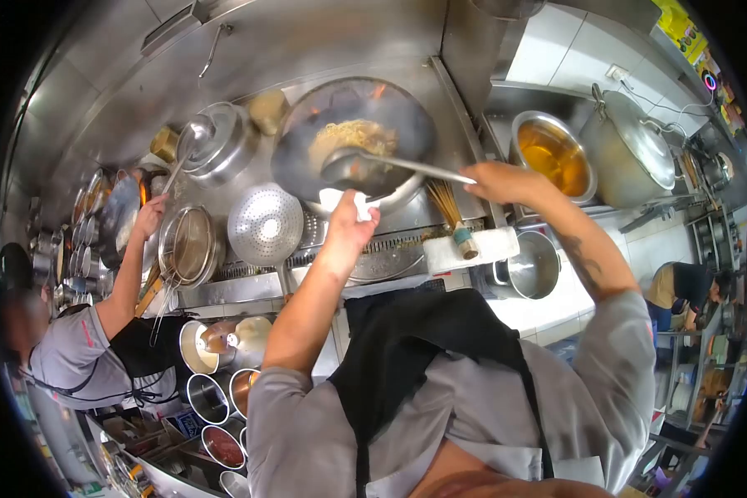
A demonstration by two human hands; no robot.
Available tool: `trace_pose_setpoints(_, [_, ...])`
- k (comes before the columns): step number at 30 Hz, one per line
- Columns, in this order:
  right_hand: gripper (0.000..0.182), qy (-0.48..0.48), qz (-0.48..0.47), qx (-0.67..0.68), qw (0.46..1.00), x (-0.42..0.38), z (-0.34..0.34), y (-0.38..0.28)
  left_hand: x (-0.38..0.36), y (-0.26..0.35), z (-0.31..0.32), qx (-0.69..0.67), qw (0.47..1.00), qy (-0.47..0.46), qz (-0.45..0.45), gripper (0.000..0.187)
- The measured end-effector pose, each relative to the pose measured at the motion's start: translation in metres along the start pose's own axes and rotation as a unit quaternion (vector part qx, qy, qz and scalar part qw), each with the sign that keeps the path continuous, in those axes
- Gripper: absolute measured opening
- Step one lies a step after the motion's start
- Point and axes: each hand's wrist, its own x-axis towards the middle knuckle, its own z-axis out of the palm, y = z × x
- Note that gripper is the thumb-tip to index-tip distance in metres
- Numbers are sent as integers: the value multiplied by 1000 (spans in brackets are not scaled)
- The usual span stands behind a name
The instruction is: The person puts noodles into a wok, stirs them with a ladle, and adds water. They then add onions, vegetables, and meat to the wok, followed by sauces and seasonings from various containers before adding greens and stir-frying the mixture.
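My left hand [353, 221] is closed on a folded white cloth [332, 197] at the near edge of a dark wok [419, 137]. The cloth hides whether a handle or only the rim lies under it. In my right hand [500, 182] is the end of a long metal ladle [427, 169]. Its bowl is tilted down in the wok, against the near side of a heap of yellow noodles [349, 137]. Steam rises over the food, and small orange flames [379, 90] show at the wok's far rim.
Left of the wok lie a perforated skimmer [266, 224] and a round strainer [189, 243]. On the right are a bamboo brush [455, 220] on a white block, a bowl of amber liquid [552, 158] and a large lidded pot [627, 145]. A co-worker [100, 340] holds another ladle at left.
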Motion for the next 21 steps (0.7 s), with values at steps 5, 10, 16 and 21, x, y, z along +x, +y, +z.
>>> trace_pose_setpoints(5, [32, 173, -32, -99, 979, 53, 50, 31, 28, -67, -90, 75, 997, -34, -2, 13])
trace_pose_setpoints(10, [24, 206, -23, -104, 973, 14, 37, -1, 24, -45, -78, 30, 998, -46, -11, 8])
trace_pose_setpoints(16, [27, 301, -69, -116, 944, -8, 28, 8, 110, 9, -48, 63, 994, -76, 45, 8])
trace_pose_setpoints(21, [34, 303, 1, -124, 945, 31, 46, 53, 110, 5, -44, 45, 997, -45, 44, 10])
